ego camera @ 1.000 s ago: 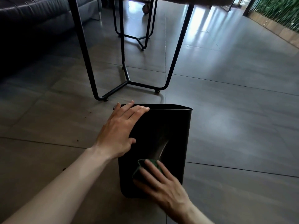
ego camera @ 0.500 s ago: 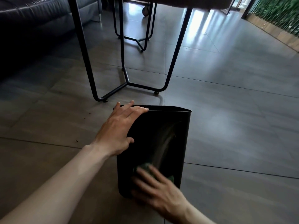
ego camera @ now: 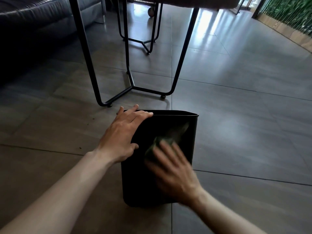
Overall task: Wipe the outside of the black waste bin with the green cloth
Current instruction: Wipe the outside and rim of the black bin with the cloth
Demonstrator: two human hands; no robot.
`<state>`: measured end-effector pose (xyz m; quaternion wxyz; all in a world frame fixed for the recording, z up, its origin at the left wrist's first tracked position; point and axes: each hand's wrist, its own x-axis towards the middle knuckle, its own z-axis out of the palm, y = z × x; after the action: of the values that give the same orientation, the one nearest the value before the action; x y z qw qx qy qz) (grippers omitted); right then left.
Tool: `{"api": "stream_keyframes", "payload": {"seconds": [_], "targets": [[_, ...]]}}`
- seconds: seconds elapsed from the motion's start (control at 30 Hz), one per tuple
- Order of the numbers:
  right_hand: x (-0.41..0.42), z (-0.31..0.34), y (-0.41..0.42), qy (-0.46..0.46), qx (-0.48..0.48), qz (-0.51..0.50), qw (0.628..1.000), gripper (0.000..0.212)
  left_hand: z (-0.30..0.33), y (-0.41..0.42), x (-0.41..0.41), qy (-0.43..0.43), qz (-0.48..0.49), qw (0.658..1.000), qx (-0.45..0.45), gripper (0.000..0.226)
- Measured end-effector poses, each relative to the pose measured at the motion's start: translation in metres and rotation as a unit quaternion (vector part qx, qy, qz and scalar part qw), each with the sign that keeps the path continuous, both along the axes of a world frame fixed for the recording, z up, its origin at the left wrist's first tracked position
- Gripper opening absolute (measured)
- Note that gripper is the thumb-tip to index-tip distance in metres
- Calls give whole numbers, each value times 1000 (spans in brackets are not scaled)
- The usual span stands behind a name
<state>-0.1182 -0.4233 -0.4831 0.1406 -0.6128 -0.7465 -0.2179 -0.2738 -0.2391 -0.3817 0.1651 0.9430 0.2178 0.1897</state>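
Observation:
The black waste bin (ego camera: 168,125) lies on its side on the grey tiled floor, its open rim pointing away from me. My left hand (ego camera: 124,134) rests flat on the bin's upper left edge, fingers reaching the rim. My right hand (ego camera: 173,169), blurred by motion, presses the green cloth (ego camera: 156,146) against the bin's upward-facing side. Only the cloth's far end shows beyond my fingers.
A black metal table frame (ego camera: 135,86) stands just beyond the bin's rim, with a second frame (ego camera: 145,42) farther back. A dark leather sofa (ego camera: 33,16) fills the upper left. A green plant wall (ego camera: 290,12) runs along the upper right.
My right hand has slid the green cloth up the bin's side from near its base toward the middle. The left hand has stayed on the bin's edge.

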Motion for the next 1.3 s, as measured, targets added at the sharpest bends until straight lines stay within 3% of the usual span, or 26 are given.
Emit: {"api": "stream_keyframes", "payload": {"seconds": [0.1, 0.17, 0.27, 0.33, 0.4, 0.47, 0.5, 0.6, 0.67, 0.73, 0.8, 0.87, 0.97, 1.03, 1.1, 1.2, 1.3], "targets": [[-15, -57, -48, -170, -101, 122, 973, 39, -1, -2, 1, -4, 0, 1000, 1, 113], [-8, -54, -51, -210, -107, 143, 961, 34, -1, -3, 0, -6, 1, 1000, -2, 113], [15, -7, -23, -103, -51, 106, 988, 33, -2, -2, -1, -2, 3, 1000, -3, 112], [36, 32, 3, 24, 27, -4, 999, 36, -1, -3, 0, -1, 5, 1000, -8, 113], [52, 58, 22, 137, 99, -146, 975, 50, -2, -2, 0, -2, 4, 1000, -13, 113], [46, 59, 30, 165, 118, -202, 958, 60, -1, 0, 1, -3, 8, 1000, -14, 112], [39, 48, 24, 141, 103, -176, 969, 57, -1, 1, 2, -1, 9, 1000, -14, 113], [10, -13, -20, -16, -19, 29, 999, 39, -2, 2, 4, -1, 11, 1000, -12, 112], [1, -38, -50, -136, -99, 114, 979, 33, -3, 1, 4, 1, 5, 1000, -11, 112], [12, -31, -52, -173, -113, 142, 968, 31, -4, 2, 3, -1, 7, 1000, -14, 113], [29, -2, -34, -100, -73, 106, 987, 32, -4, 3, 2, 3, 9, 1000, -13, 113], [48, 36, -4, 42, 17, -29, 999, 42, -2, 3, 2, 3, 12, 1000, -15, 112], [51, 68, 31, 203, 111, -219, 948, 63, 1, 3, 5, 4, 12, 1000, -18, 111], [34, 52, 30, 161, 95, -170, 967, 56, 0, 3, 4, 3, 17, 1000, -18, 111], [15, 9, 2, 47, 19, -22, 998, 41, -1, 3, 4, 7, 13, 1000, -16, 112], [-9, -47, -53, -139, -112, 132, 975, 31, -2, 1, 4, 7, 8, 1000, -15, 112], [5, -39, -59, -165, -104, 141, 971, 33, -2, -1, 3, 1, 3, 1000, -12, 112]]}}
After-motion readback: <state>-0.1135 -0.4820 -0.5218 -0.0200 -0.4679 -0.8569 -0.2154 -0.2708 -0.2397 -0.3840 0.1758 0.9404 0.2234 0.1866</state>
